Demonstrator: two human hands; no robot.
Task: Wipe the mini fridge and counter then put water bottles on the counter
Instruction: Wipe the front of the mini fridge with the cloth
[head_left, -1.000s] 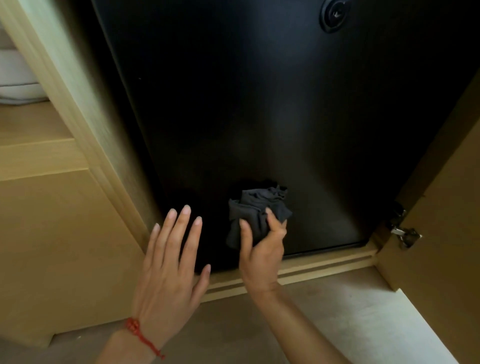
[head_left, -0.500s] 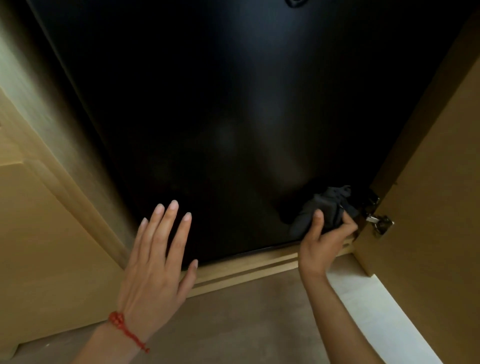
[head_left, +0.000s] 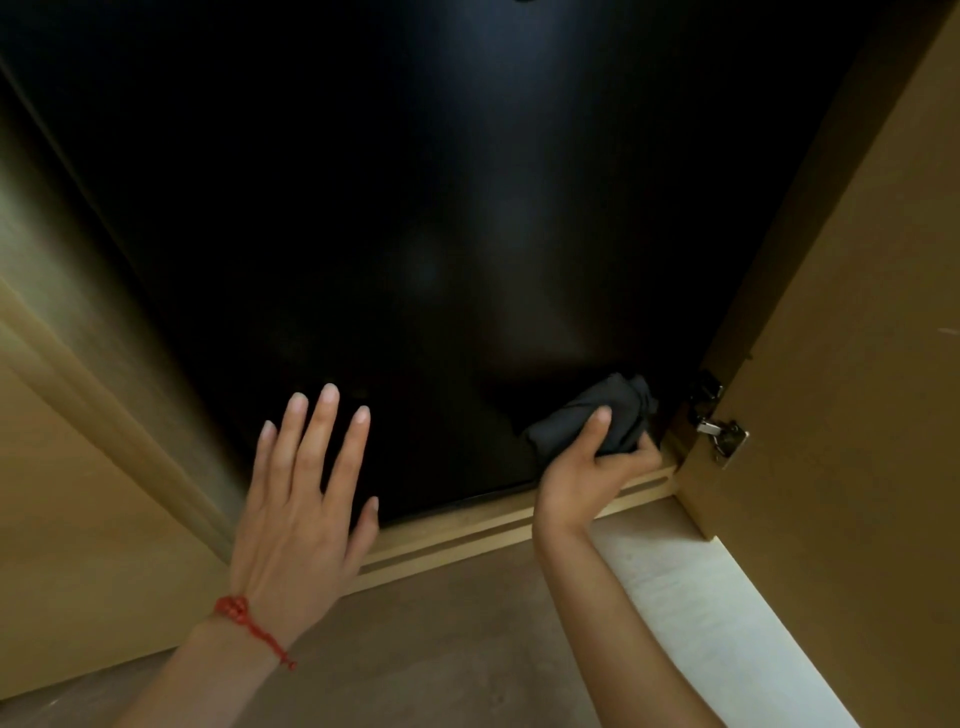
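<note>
The black mini fridge door (head_left: 441, 234) fills most of the view, set inside a light wooden cabinet. My right hand (head_left: 587, 475) grips a bunched dark grey cloth (head_left: 587, 421) and presses it on the door's lower right corner. My left hand (head_left: 306, 499), with a red string bracelet at the wrist, is spread with fingers apart near the door's lower left part; whether it touches the door I cannot tell. No water bottles or counter are in view.
The open wooden cabinet door (head_left: 857, 364) stands at the right with a metal hinge (head_left: 722, 436) close to the cloth. A wooden frame post (head_left: 104, 374) runs along the left. A grooved wooden sill (head_left: 467, 540) lies under the fridge, above the brown floor (head_left: 441, 649).
My right hand has slid the cloth from the door's lower middle to its lower right corner. The view has moved closer and lower. My left hand has kept its spread pose.
</note>
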